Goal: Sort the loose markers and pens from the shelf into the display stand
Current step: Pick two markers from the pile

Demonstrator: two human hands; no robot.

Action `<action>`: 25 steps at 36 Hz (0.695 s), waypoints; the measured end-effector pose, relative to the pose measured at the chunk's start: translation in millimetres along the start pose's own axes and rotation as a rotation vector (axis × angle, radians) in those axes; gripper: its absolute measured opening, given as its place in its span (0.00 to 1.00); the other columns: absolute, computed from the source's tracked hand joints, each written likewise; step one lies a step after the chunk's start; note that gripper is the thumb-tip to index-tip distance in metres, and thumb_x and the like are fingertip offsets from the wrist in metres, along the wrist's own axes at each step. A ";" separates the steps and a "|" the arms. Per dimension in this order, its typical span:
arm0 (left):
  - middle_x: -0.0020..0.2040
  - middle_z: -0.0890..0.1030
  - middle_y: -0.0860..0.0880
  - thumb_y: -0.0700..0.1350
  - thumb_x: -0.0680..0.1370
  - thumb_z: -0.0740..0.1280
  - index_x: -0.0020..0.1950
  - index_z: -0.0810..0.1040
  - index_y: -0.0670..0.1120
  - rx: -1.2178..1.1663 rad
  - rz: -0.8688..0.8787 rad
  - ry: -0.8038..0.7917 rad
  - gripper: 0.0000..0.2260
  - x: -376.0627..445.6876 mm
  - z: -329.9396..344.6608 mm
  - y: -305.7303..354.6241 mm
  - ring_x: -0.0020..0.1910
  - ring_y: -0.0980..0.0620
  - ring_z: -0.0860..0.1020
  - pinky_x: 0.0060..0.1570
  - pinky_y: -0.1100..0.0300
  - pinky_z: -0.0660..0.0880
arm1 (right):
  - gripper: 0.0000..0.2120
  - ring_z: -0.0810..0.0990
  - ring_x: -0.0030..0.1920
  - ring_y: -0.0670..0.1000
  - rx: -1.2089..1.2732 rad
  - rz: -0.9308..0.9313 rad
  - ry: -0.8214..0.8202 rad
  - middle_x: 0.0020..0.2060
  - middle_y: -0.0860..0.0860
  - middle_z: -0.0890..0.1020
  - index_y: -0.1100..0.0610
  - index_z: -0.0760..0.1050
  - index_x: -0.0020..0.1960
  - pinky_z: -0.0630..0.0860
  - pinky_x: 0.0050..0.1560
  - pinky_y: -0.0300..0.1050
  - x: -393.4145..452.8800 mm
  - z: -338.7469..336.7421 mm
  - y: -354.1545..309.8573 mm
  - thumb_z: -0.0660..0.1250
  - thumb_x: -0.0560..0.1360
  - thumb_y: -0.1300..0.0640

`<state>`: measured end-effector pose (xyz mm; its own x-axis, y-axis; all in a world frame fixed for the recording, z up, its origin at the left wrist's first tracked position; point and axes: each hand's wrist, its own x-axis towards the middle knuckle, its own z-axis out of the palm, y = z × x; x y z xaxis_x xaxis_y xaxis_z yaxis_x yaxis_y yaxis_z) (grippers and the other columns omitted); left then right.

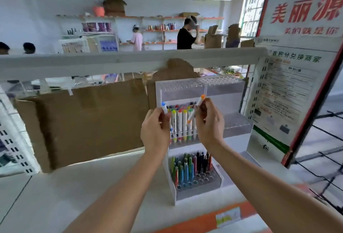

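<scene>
Both hands hover before the display stand (202, 91): the left hand (155, 130) pinches a blue-capped marker (164, 108) roughly upright, the right hand (208, 123) pinches an orange-capped marker (197, 108) tilted, seemingly nearer the middle tier's row of markers (182, 125).

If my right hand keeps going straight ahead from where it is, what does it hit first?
Most likely the row of white markers standing in the display stand, just beyond the right hand and its orange-capped marker. Depth is hard to judge here.
</scene>
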<state>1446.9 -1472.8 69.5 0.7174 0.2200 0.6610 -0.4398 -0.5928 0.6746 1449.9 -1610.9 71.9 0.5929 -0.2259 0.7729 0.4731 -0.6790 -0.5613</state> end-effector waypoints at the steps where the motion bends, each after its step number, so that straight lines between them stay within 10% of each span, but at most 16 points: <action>1: 0.35 0.67 0.58 0.45 0.79 0.64 0.46 0.78 0.42 0.025 0.003 0.001 0.08 -1.3 0.6 2.1 0.33 0.57 0.67 0.30 0.70 0.61 | 0.06 0.68 0.30 0.41 0.013 -0.008 -0.011 0.32 0.47 0.73 0.55 0.67 0.44 0.60 0.30 0.35 0.8 0.1 3.2 0.62 0.79 0.61; 25: 0.34 0.68 0.54 0.45 0.79 0.63 0.37 0.69 0.48 0.243 -0.065 -0.096 0.11 -8.2 9.4 -1.4 0.35 0.51 0.68 0.28 0.62 0.58 | 0.07 0.69 0.30 0.47 0.157 -0.050 -0.136 0.32 0.48 0.73 0.55 0.67 0.42 0.64 0.29 0.37 -4.3 8.4 10.3 0.63 0.78 0.61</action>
<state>1446.6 -1481.0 60.0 0.7930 0.1958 0.5768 -0.2567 -0.7513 0.6080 1457.7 -1611.1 60.3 0.6438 -0.0911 0.7597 0.5932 -0.5677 -0.5708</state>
